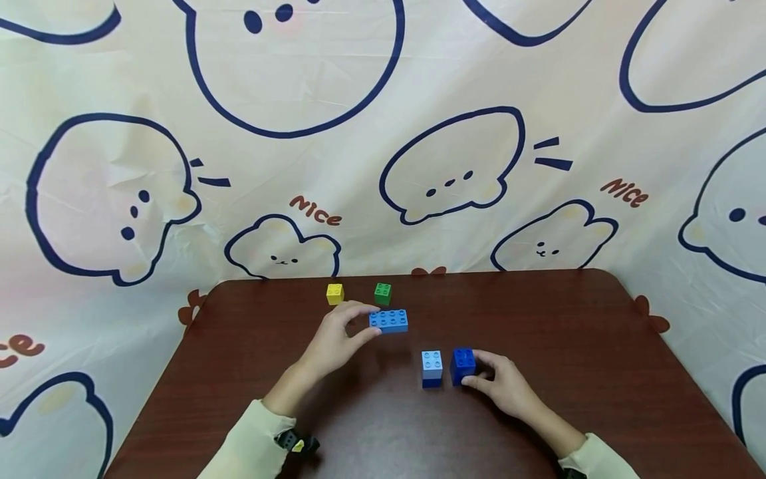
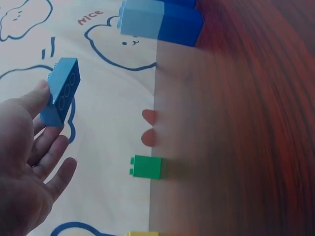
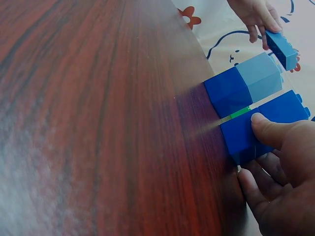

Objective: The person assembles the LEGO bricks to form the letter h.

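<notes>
My left hand (image 1: 336,338) pinches one end of a light blue eight-stud brick (image 1: 389,321), held above the table; the left wrist view shows its hollow underside. At the table's middle my right hand (image 1: 507,386) grips a dark blue stack of two bricks (image 1: 463,366), thumb on one side and fingers on the other. Just left of it, a small gap away, stands a second stack (image 1: 432,369), light blue on top of dark blue. The right wrist view shows both stacks side by side, with the right thumb (image 3: 268,129) on the dark blue one.
Behind the left hand, near the table's far edge, stand a small yellow brick (image 1: 335,293) and a small green brick (image 1: 383,293). The brown wooden table (image 1: 239,359) meets a white cloth (image 1: 359,166) printed with cartoon outlines.
</notes>
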Motion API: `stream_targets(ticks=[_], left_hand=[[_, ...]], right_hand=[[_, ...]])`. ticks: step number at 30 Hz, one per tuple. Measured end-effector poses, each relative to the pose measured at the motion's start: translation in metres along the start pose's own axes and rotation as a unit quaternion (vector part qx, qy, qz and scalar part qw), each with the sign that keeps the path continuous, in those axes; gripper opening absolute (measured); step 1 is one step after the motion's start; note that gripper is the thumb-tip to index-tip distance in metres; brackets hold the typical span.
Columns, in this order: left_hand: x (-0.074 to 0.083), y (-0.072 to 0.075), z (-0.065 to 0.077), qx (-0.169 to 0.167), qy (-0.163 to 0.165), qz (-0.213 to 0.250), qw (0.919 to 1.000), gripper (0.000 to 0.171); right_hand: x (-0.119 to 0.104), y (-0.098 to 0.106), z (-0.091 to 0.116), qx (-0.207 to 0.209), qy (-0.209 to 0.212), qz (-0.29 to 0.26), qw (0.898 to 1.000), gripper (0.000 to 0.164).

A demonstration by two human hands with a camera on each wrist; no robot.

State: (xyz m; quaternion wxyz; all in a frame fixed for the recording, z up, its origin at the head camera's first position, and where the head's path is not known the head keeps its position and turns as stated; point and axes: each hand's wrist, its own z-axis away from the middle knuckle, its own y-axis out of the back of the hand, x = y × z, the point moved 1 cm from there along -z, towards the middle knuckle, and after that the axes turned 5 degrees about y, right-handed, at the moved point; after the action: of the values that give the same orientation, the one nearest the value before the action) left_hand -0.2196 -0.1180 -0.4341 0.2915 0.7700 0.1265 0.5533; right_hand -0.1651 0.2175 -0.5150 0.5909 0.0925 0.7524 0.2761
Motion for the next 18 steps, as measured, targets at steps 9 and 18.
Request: stream_targets(ticks=[9, 18], left_hand=[[0.012, -0.011, 0.0, -0.001, -0.03, 0.007, 0.9995, 0.036], [0.019, -0.026, -0.001, -0.014, -0.039, 0.02, 0.9989, 0.035]], right_hand=[[0.0, 0.0, 0.0, 0.002, -0.001, -0.002, 1.0, 0.049], [0.001, -0.001, 0.0, 0.002, -0.006, 0.004, 1.0, 0.047]])
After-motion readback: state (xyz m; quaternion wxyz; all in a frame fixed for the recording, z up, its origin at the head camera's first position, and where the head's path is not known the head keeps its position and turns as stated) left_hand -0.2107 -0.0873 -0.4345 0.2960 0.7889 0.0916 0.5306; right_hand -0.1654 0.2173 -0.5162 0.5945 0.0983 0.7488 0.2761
